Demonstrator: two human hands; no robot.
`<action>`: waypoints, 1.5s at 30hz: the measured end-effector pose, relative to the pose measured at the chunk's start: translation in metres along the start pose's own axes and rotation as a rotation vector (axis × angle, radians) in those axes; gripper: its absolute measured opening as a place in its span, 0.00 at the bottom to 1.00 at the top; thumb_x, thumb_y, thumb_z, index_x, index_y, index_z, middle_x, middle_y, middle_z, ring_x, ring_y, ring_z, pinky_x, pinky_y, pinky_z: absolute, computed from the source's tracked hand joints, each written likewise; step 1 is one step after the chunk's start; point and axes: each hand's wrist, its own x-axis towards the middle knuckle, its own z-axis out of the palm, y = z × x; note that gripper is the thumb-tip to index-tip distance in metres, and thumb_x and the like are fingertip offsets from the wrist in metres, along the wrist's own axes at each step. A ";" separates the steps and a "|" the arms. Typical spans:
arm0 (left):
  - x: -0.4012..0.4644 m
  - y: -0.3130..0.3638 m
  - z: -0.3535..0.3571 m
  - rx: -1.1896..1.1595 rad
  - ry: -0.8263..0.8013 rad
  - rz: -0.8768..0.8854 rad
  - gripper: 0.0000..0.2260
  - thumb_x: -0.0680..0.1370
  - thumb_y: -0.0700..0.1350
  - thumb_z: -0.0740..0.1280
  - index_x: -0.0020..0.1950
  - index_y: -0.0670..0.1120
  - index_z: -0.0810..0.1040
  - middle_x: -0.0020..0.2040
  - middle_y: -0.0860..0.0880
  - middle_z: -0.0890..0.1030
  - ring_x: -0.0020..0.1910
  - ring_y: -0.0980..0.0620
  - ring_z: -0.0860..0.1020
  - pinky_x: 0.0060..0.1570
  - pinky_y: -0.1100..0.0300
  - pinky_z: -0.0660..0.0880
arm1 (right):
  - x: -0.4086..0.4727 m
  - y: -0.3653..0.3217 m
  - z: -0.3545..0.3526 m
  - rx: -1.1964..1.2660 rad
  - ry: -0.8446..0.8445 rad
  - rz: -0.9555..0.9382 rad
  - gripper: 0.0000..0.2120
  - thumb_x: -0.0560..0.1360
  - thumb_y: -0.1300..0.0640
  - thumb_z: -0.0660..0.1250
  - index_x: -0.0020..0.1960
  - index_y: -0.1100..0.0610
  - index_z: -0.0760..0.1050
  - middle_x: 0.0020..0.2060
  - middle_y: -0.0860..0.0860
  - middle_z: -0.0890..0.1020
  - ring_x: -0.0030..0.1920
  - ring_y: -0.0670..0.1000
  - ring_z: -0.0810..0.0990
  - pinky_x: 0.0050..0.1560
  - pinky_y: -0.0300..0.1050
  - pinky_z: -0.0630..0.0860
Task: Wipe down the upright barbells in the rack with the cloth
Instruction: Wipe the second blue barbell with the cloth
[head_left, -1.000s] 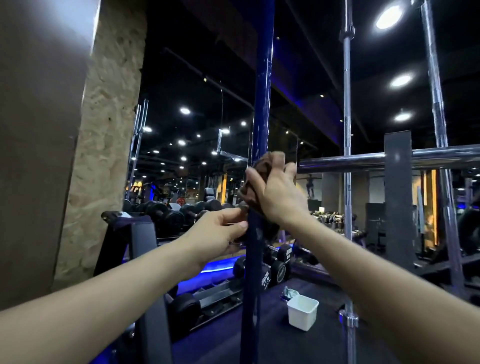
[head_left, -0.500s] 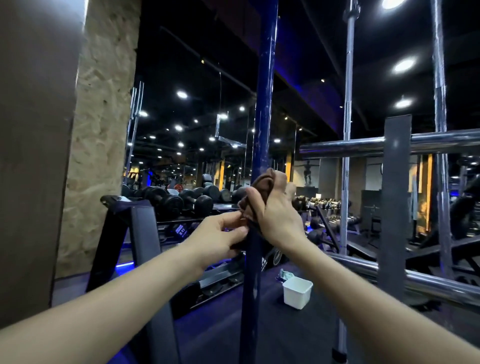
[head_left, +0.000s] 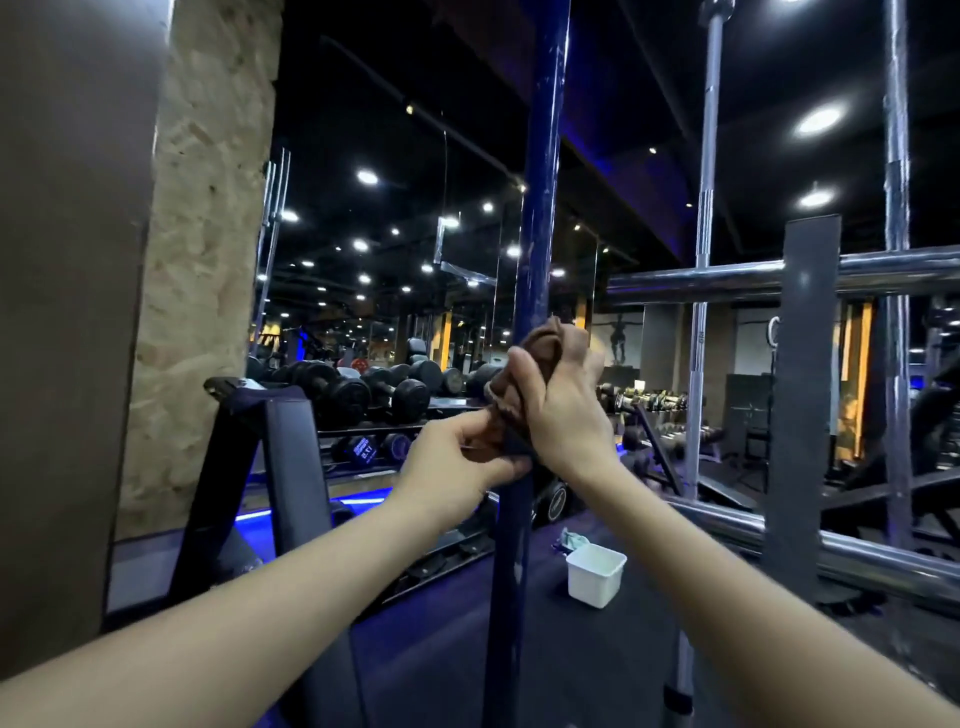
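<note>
While the brown cloth (head_left: 540, 379) was bunched around the blue upright barbell (head_left: 540, 208) at about chest height in the head view, it was gripped there by the right hand (head_left: 563, 410), fingers curled round cloth and bar together. A loose lower corner of the cloth was pinched by the left hand (head_left: 457, 462), thumb against fingers, just beside the bar. A slip could be judged likely if the wad was dragged along the bar with that corner untucked; the cloth might bunch, skip patches, or be pulled free. The chrome barbells (head_left: 704, 260) to the right appeared untouched. Compared with a second earlier, the left hand was seen closer to the cloth, now taking its corner, and the grip sat slightly lower on the bar.
</note>
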 end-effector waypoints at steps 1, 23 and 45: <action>-0.001 -0.001 0.003 0.017 0.025 0.001 0.13 0.68 0.31 0.74 0.44 0.48 0.82 0.39 0.51 0.84 0.42 0.54 0.80 0.56 0.48 0.77 | 0.000 0.000 -0.003 -0.004 -0.020 0.008 0.22 0.79 0.40 0.54 0.66 0.53 0.57 0.54 0.50 0.60 0.52 0.61 0.76 0.51 0.56 0.71; 0.016 -0.009 0.000 0.118 -0.099 0.055 0.15 0.71 0.30 0.71 0.53 0.46 0.79 0.42 0.51 0.83 0.40 0.57 0.80 0.47 0.63 0.77 | 0.074 -0.028 -0.025 -0.079 0.077 -0.046 0.26 0.78 0.36 0.55 0.66 0.53 0.57 0.60 0.55 0.64 0.48 0.60 0.77 0.45 0.53 0.69; 0.012 -0.009 -0.004 0.352 -0.010 0.035 0.10 0.68 0.40 0.76 0.49 0.45 0.85 0.43 0.49 0.85 0.45 0.54 0.83 0.48 0.59 0.77 | 0.001 -0.007 0.000 -0.191 0.077 -0.010 0.22 0.78 0.39 0.54 0.65 0.52 0.58 0.54 0.51 0.62 0.49 0.62 0.77 0.44 0.51 0.68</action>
